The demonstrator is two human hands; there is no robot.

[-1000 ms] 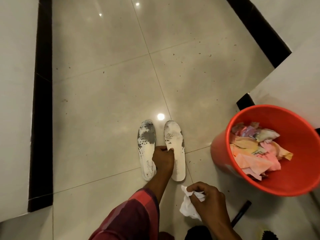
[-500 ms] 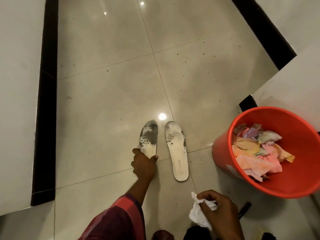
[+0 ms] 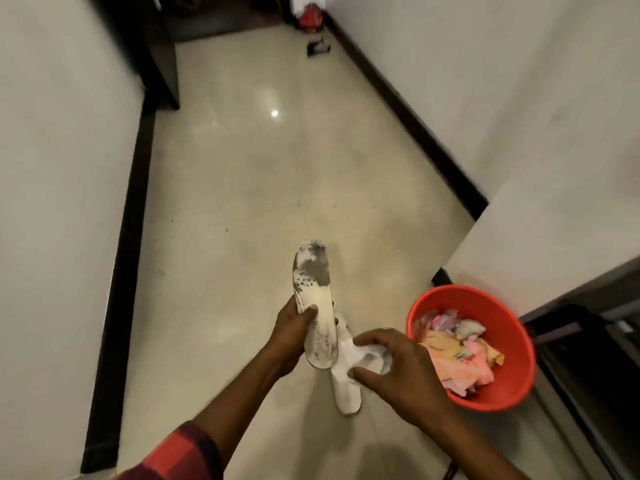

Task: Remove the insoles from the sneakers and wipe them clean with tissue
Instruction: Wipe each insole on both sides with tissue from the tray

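Note:
My left hand [image 3: 292,332] grips a white insole [image 3: 313,285] by its lower half and holds it up off the floor, toe pointing away. Grey dirt covers the toe area. My right hand [image 3: 391,367] holds a crumpled white tissue [image 3: 367,356] with a grey smudge, close beside the heel end of the held insole. The second white insole [image 3: 346,393] lies flat on the tiled floor below both hands, partly hidden by them. No sneakers are in view.
A red bucket [image 3: 512,344] with crumpled coloured papers stands on the floor at the right, against a white wall corner. White walls with black skirting line both sides of the corridor. A small red object [image 3: 310,19] sits far down the corridor.
My left hand has closed on the dirtier insole and lifted it off the floor. My right hand has brought the tissue up beside it. The camera view has tilted up along the corridor.

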